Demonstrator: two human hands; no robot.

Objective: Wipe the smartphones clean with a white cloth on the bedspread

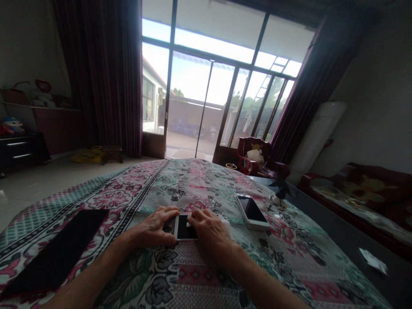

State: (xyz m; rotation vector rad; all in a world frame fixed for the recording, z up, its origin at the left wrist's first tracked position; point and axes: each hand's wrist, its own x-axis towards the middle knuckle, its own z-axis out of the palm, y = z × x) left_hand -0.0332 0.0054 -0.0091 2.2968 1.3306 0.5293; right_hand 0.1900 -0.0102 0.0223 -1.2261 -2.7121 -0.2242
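Ref.: clock face is centering on the phone (183, 229), w/ 12 pointing away from the person. Phone is lying crosswise, screen up, on the cloth (206, 262), btwn both hands. L hand (152, 226) is sitting at 9, gripping phone's L end: thumb is pressing the near corner, fingers are holding the far corner. R hand (210, 228) is sitting at 3, w/ fingers bending & bunching over the screen, covering its R part. Wht. wad (226, 223) is showing just beside R hand, on its outer side; can't tell if R fingers are gripping it. 2nd phone (252, 211) is lying at approx. 3, past R hand, dark screen facing up. Glass bowl (276, 207) is standing just beyond 2nd phone, same dir. Dark slab (58, 253) is lying on the cloth btwn 8 & 9, near L forearm. Packet (373, 260) is resting btwn 3 & 4, on dark tabletop (334, 227) outside the cloth edge. Door (186, 116) is standing at 12, admitting daylight. L curtain (99, 77) is hanging at approx. 11. Chair (255, 150) is standing btwn 1 & 2; sofa (363, 189) is standing btwn 2 & 3.
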